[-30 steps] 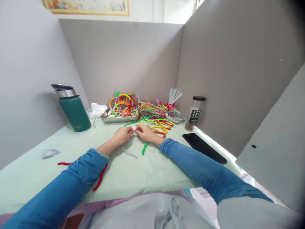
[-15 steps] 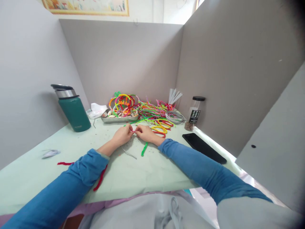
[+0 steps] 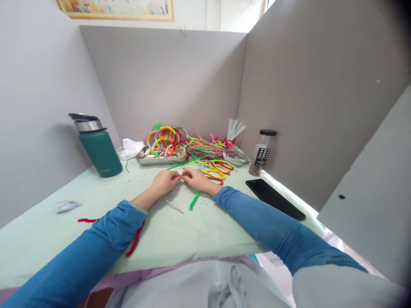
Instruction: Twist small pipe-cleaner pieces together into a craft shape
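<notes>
Between my fingertips is a short bit of pink pipe cleaner (image 3: 180, 176), mostly covered by the fingers. My left hand (image 3: 165, 181) pinches it from the left, and my right hand (image 3: 194, 178) pinches it from the right; the two hands nearly meet above the table. Below my right hand lies a green pipe cleaner piece (image 3: 194, 201). A thin grey wire (image 3: 174, 206) rests on the cloth under my left hand. Near my left sleeve a red pipe cleaner (image 3: 135, 241) sticks out, partly hidden by the arm.
Behind my hands stand a metal tray (image 3: 160, 161) of small pieces with colourful pipe-cleaner hoops, and a heap of pipe cleaners (image 3: 205, 147). A wire coil (image 3: 236, 158), a clear bottle (image 3: 262, 152) and a black phone (image 3: 274, 199) are at right, a green flask (image 3: 100, 149) at left.
The fingers of my left hand have shifted slightly, lying lower and straighter at the pinch. My right hand stays almost in place.
</notes>
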A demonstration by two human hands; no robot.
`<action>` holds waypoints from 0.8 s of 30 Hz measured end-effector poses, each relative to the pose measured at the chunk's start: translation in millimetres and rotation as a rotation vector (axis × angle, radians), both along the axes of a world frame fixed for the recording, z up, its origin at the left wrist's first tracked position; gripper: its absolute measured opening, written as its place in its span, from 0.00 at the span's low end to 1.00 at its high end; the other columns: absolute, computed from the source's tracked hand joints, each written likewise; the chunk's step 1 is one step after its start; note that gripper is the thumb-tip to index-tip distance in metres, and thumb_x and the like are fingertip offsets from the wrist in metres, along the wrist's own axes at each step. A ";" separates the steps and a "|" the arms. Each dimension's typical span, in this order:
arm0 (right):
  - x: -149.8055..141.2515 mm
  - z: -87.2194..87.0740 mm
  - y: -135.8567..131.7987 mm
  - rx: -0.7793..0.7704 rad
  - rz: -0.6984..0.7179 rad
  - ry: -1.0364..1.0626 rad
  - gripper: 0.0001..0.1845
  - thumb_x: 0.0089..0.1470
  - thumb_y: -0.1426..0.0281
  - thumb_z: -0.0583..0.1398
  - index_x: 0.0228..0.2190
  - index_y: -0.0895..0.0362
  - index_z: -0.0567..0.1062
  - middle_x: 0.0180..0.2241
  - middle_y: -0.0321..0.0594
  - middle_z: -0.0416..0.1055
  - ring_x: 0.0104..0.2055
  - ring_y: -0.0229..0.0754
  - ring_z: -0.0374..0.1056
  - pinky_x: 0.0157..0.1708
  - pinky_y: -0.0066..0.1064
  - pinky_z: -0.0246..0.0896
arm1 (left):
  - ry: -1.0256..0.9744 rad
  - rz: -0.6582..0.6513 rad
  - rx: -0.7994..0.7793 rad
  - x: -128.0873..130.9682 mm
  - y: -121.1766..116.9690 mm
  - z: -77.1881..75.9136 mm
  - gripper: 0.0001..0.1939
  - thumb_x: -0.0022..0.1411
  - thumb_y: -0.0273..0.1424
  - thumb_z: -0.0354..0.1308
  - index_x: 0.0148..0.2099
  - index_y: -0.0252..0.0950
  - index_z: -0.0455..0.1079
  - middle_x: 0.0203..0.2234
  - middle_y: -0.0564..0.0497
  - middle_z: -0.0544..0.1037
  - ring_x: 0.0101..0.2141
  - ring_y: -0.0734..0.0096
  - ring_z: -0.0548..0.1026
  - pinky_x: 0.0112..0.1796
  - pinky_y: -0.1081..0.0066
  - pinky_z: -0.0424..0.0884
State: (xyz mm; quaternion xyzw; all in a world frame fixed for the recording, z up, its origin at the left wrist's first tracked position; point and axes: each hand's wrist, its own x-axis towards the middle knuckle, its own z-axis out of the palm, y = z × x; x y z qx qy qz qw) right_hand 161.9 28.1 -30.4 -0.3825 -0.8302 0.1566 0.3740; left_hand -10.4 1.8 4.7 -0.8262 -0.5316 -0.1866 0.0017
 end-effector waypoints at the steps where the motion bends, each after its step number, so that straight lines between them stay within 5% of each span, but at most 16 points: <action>1: 0.0 0.0 0.2 -0.002 0.001 0.002 0.06 0.52 0.70 0.55 0.31 0.57 0.73 0.27 0.35 0.71 0.29 0.36 0.62 0.31 0.26 0.53 | -0.008 -0.007 -0.001 0.2 0.6 -0.3 0.15 0.60 0.36 0.48 0.37 0.37 0.76 0.29 0.48 0.79 0.29 0.68 0.72 0.30 0.73 0.59; 18: 0.4 1.5 -1.3 -0.045 0.016 0.026 0.06 0.53 0.71 0.55 0.29 0.58 0.71 0.24 0.34 0.70 0.27 0.35 0.61 0.30 0.25 0.51 | -0.322 -0.012 -0.194 0.2 5.0 -5.1 0.11 0.54 0.36 0.52 0.31 0.35 0.70 0.18 0.56 0.71 0.20 0.75 0.65 0.24 0.75 0.61; 24: 0.7 2.2 -1.9 -0.086 0.014 0.032 0.06 0.54 0.70 0.55 0.29 0.58 0.71 0.23 0.33 0.70 0.27 0.35 0.61 0.29 0.25 0.51 | -0.412 -0.048 -0.241 0.8 2.6 -4.4 0.12 0.52 0.37 0.52 0.34 0.35 0.68 0.21 0.55 0.74 0.17 0.78 0.63 0.19 0.76 0.59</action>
